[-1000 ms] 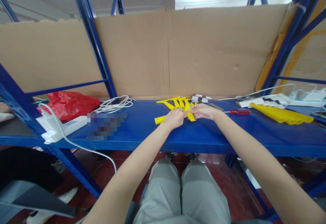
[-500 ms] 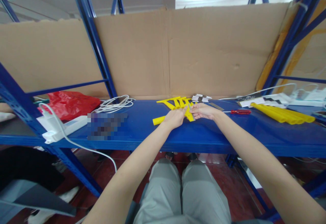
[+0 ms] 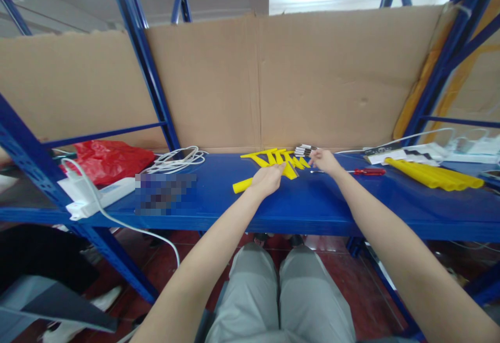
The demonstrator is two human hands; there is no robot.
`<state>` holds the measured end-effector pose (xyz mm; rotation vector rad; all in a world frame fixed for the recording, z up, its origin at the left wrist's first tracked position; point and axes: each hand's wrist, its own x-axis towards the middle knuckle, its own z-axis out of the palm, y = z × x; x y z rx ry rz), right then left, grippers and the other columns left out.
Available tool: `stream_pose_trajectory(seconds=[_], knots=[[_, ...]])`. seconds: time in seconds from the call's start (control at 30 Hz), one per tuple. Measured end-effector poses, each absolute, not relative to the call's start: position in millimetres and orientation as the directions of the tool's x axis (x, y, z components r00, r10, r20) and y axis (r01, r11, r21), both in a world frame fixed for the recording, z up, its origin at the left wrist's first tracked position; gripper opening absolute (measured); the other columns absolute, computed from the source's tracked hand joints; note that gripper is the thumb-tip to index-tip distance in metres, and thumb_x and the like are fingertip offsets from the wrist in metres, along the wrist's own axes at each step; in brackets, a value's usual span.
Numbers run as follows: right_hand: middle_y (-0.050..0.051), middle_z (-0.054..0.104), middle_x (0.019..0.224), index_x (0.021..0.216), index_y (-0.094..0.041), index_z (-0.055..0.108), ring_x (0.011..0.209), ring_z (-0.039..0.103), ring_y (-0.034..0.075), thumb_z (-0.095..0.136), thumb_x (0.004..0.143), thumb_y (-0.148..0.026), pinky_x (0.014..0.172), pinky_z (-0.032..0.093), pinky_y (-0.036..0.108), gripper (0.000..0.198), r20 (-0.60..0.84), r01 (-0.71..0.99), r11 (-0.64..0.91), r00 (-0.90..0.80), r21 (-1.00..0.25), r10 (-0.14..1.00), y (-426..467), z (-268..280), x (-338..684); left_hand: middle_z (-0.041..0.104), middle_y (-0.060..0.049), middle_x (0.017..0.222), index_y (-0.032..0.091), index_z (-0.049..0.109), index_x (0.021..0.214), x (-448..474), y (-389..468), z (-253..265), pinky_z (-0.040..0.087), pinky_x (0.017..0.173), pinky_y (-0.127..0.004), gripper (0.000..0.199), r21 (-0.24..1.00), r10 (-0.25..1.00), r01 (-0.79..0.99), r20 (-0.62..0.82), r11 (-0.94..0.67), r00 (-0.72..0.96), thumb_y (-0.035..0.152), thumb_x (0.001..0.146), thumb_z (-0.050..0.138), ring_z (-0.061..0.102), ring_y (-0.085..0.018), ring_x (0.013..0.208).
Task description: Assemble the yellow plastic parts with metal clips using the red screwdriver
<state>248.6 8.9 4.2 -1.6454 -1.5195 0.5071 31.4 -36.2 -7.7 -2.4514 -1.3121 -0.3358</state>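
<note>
My left hand [image 3: 267, 180] is closed round the handle of a yellow scraper [image 3: 289, 170], and a grey strip [image 3: 294, 169] lines the edge of its flared head. The round end of the handle sticks out to the left below my hand. To the right, my right hand [image 3: 324, 161] is by a stack of small white-and-dark boxes [image 3: 303, 150], its fingers drawn together; what they hold, if anything, is hidden. Behind the scraper lie several yellow flared parts [image 3: 269, 154] in a row. A red-handled screwdriver [image 3: 369, 172] rests right of my right hand.
Several yellow tubes [image 3: 433, 174] lie on the blue bench [image 3: 312, 210] at the right. Leftward are a coiled white cable [image 3: 175, 160], a white power strip [image 3: 103, 195] and a red plastic bag [image 3: 111, 160]. A cardboard panel [image 3: 203, 83] stands along the back edge.
My right hand has left the scraper head and moved right and back to the small boxes. My left hand keeps hold of the scraper, nearly still. The screwdriver's tip is now uncovered.
</note>
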Motion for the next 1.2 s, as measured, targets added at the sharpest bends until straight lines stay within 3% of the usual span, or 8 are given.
stream_pose_trajectory(seconds=[0.07,0.13,0.3,0.47,0.7,1.03,1.2], knots=[[0.016,0.070,0.108,0.103,-0.014,0.068,0.105,0.064,0.025,0.051,0.082,-0.006,0.094,0.046,0.040,0.028,0.358,0.821,-0.021,0.272,-0.570,0.893,16,1,265,0.058,-0.015,0.135,0.014,0.044,0.141,31,-36,-8,0.047,0.098,-0.033,0.048,-0.171,0.760,0.842,0.367,-0.511,0.536,0.011,0.094,0.037,0.060,-0.022,0.118],[0.014,0.068,0.114,0.106,-0.019,0.070,0.113,0.060,0.027,0.049,0.082,-0.008,0.097,0.043,0.042,0.034,0.358,0.882,-0.131,0.314,-0.452,0.879,21,-2,279,0.058,-0.014,0.135,0.015,0.047,0.140,32,-37,-8,0.047,0.099,-0.032,0.047,-0.159,0.755,0.836,0.367,-0.525,0.544,0.010,0.093,0.038,0.059,-0.021,0.119],[0.011,0.063,0.125,0.110,-0.028,0.073,0.122,0.052,0.031,0.050,0.081,-0.012,0.099,0.040,0.055,0.041,0.229,0.921,-0.216,0.298,-0.323,0.927,27,-13,292,0.059,-0.013,0.134,0.018,0.053,0.135,34,-37,-9,0.047,0.099,-0.033,0.046,-0.155,0.727,0.800,0.346,-0.580,0.594,0.010,0.092,0.042,0.059,-0.021,0.119],[0.012,0.063,0.121,0.111,-0.032,0.073,0.119,0.049,0.034,0.051,0.082,-0.014,0.095,0.041,0.059,0.041,0.253,0.946,-0.167,0.240,-0.279,0.937,31,-18,290,0.062,-0.013,0.130,0.020,0.052,0.136,35,-36,-10,0.048,0.098,-0.036,0.047,-0.160,0.734,0.792,0.303,-0.589,0.607,0.010,0.091,0.043,0.061,-0.023,0.117],[0.014,0.056,0.130,0.119,-0.029,0.070,0.125,0.044,0.035,0.046,0.087,-0.013,0.099,0.036,0.060,0.043,0.212,0.960,-0.160,0.209,-0.229,0.955,22,-11,280,0.062,-0.013,0.129,0.020,0.051,0.138,35,-37,-9,0.049,0.097,-0.038,0.048,-0.150,0.738,0.788,0.281,-0.597,0.613,0.011,0.091,0.043,0.061,-0.024,0.116],[0.013,0.061,0.118,0.096,-0.025,0.075,0.120,0.046,0.033,0.054,0.085,-0.019,0.096,0.041,0.055,0.025,0.251,0.965,-0.153,0.205,-0.215,0.946,27,-13,281,0.063,-0.012,0.127,0.021,0.052,0.137,36,-39,-8,0.049,0.096,-0.036,0.048,-0.148,0.747,0.797,0.285,-0.585,0.601,0.011,0.091,0.043,0.062,-0.024,0.114],[0.016,0.061,0.116,0.094,-0.019,0.074,0.122,0.045,0.034,0.052,0.083,-0.015,0.097,0.041,0.054,0.024,0.197,0.945,-0.218,0.268,-0.243,0.943,29,-13,280,0.063,-0.011,0.128,0.022,0.051,0.138,37,-40,-7,0.049,0.096,-0.035,0.049,-0.145,0.751,0.801,0.282,-0.581,0.597,0.012,0.091,0.043,0.062,-0.024,0.114]])
